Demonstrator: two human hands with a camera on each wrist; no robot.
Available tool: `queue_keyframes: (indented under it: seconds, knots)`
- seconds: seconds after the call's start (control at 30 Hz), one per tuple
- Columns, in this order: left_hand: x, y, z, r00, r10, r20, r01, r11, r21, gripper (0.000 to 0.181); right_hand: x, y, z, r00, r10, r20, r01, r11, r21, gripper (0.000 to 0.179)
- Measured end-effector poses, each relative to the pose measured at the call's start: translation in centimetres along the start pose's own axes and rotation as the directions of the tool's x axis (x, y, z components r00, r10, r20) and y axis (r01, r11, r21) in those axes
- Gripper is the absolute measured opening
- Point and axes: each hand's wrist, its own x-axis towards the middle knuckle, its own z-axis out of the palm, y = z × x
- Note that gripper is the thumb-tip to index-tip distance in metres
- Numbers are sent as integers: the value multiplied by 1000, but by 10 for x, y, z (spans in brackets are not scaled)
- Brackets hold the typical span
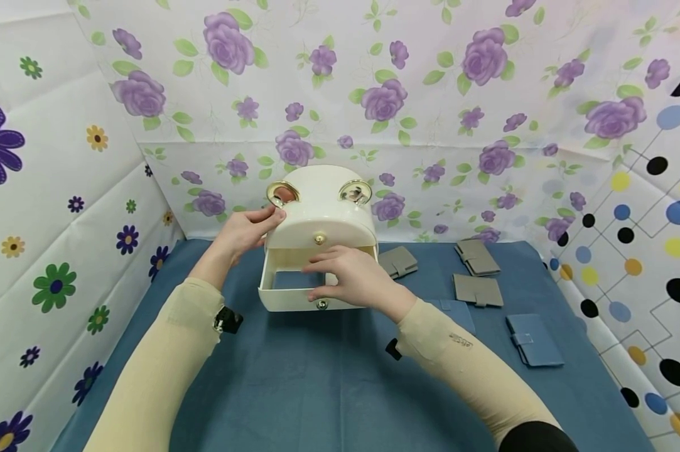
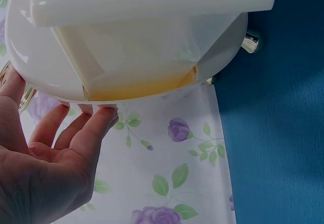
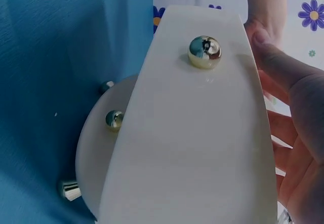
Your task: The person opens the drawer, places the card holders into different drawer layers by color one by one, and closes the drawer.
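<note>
A white rounded drawer box point(image 1: 323, 226) with gold ear-shaped rings stands at the back of the table. Its lower drawer point(image 1: 283, 300) is pulled out, and a blue piece point(image 1: 297, 280) shows inside. Thumb near the left ring, my left hand point(image 1: 243, 232) rests against the box's side; in the left wrist view its fingertips point(image 2: 106, 113) meet the rim. My right hand point(image 1: 356, 279) hovers over the drawer, thumb by the front rim and fingers spread above the inside, with nothing between them. The right wrist view has the drawer's gold knob point(image 3: 205, 52) up close.
Right of the box lie grey snap wallets, one close beside it point(image 1: 400, 262) and two farther right point(image 1: 478, 290). A blue wallet point(image 1: 534, 339) lies near the right edge, another point(image 1: 455, 312) partly behind my right wrist. Flowered cloth point(image 1: 232, 157) hangs behind the blue table point(image 1: 294, 376).
</note>
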Motion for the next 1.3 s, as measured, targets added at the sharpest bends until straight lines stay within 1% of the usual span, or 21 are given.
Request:
queue_keyframes:
  seconds: [0.1, 0.3, 0.5, 0.77, 1.0, 1.3]
  knots:
    - [0, 0, 0, 1000, -6, 1, 6, 1000, -1, 87, -6, 4, 0, 1000, -1, -7, 1, 1000, 6, 53]
    - [1, 0, -1, 1000, -12, 4, 12, 1000, -12, 85, -15, 10, -5, 999, -7, -34, 6, 1000, -19, 52]
    - [1, 2, -1, 1000, -18, 7, 18, 1000, -14, 85, -22, 16, -9, 1000, 9, -30, -9, 1000, -20, 55]
    - [1, 2, -1, 1000, -24, 13, 24, 1000, -11, 85, -34, 22, -13, 997, 9, -70, -11, 1000, -22, 56]
    - [0, 2, -2, 1000, -22, 11, 22, 1000, -8, 85, -41, 26, -17, 997, 22, -77, -23, 1000, -7, 58]
    - [0, 1, -1, 1000, -12, 13, 12, 1000, -15, 84, -53, 32, -21, 993, 82, -88, -84, 996, -23, 59]
